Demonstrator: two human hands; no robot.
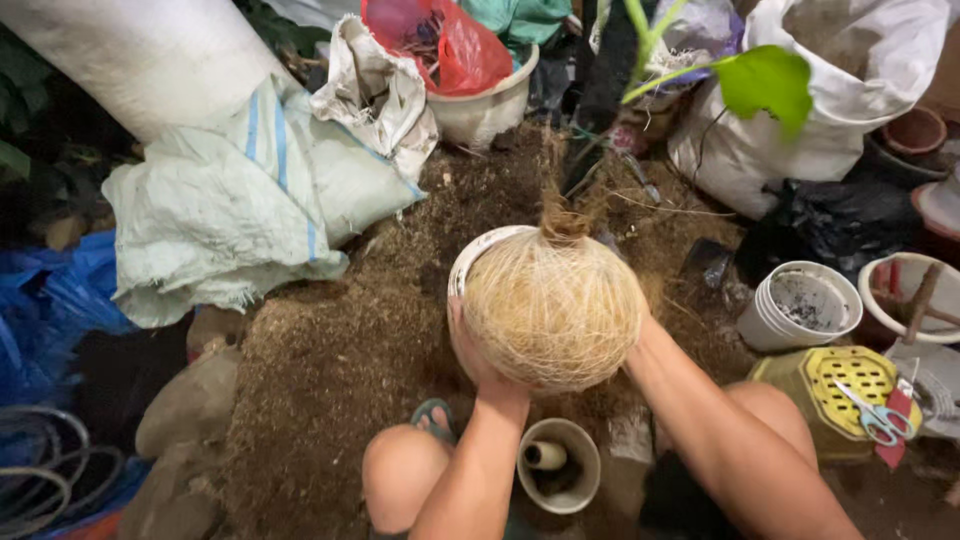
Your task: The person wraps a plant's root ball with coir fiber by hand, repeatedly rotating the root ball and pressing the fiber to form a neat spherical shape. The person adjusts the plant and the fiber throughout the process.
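Both my hands hold up a round ball wrapped all over in pale tan fibre string [552,305], with a tuft of brown roots at its top. My left hand [472,357] cups its left underside. My right hand [637,335] presses its right side and is mostly hidden behind the ball. A white pot rim [472,256] shows just behind the ball on the left. Below the ball, between my knees, stands a small beige pot [559,466] with a spool inside.
A heap of brown soil mix [340,350] covers the ground ahead. Woven sacks [250,190] lie at the left, a white bag [850,90] at the right. White stacked pots [800,305], a yellow crate [835,395] and scissors [880,418] are at the right.
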